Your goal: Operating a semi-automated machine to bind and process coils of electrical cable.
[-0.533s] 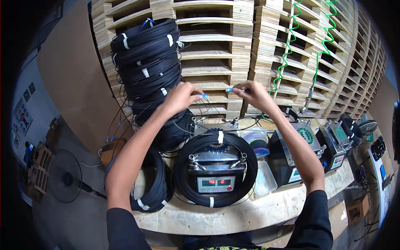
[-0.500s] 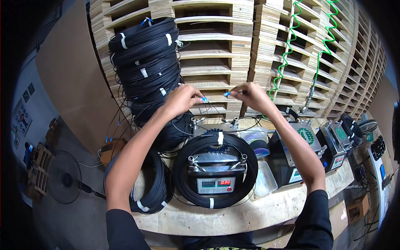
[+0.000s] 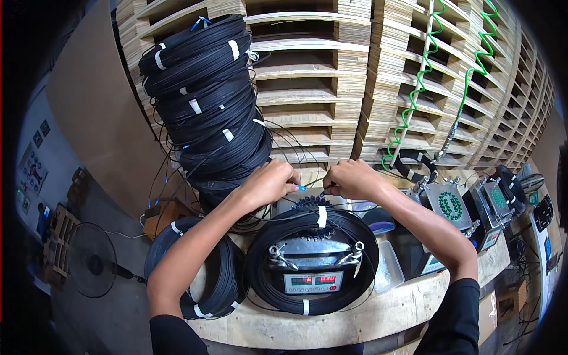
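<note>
My left hand [image 3: 269,182] is closed in a pinch on a small blue cable connector [image 3: 302,187] over the back of the nearest machine. Close to it, my right hand [image 3: 353,179] pinches a second cable connector [image 3: 323,193], partly hidden by the fingers. Below both hands, a row of dark connectors [image 3: 313,202] stands along the machine's top. The machine [image 3: 312,283] has a metal clamp plate and a lit red and green display. Around its front leans a large coil of black cable [image 3: 253,260] bound with white tape.
A tall stack of black cable coils [image 3: 207,89] rises at the left, with another coil [image 3: 219,284] below it. Two similar machines with green-dotted plates [image 3: 451,206] stand right. A clear plastic tray [image 3: 387,266] sits on the wooden bench [image 3: 278,328]. Pallets [image 3: 302,83] rise behind.
Both hands have come down from above the machine to just over its connector row, still pinching the connectors. The view has shifted slightly, and the green display now shows lit digits.
</note>
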Available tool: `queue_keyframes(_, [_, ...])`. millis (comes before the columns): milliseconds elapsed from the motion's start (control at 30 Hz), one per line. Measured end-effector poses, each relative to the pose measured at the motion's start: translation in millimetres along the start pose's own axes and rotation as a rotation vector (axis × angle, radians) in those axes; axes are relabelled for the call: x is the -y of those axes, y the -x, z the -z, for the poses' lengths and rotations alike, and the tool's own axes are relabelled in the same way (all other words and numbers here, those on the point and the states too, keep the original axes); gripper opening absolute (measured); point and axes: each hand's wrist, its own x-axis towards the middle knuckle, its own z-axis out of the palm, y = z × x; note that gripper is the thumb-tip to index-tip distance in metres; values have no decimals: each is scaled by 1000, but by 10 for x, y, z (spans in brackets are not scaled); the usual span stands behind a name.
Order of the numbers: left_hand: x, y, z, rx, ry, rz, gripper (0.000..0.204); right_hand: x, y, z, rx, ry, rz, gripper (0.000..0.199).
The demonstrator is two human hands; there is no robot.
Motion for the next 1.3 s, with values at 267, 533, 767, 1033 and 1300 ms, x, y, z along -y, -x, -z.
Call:
queue_keyframes(267, [-67, 5, 73, 142, -37, 57, 18, 141, -57, 60, 112, 181, 31, 18])
queue_keyframes(533, [-95, -163, 55, 207, -114, 97, 15, 444, -285, 58, 172, 363, 75, 14])
queue_keyframes(767, [-250, -254, 112, 215, -250, 148, 13, 431, -366, 28, 239, 255, -19, 22])
queue_keyframes(1033, [-406, -380, 91, 253, -398, 122, 14, 309, -399, 48, 361, 95, -84, 13])
queue_keyframes(1300, [-562, -529, -12, 389, -541, 187, 27, 26, -173, 448, 431, -205, -106, 38])
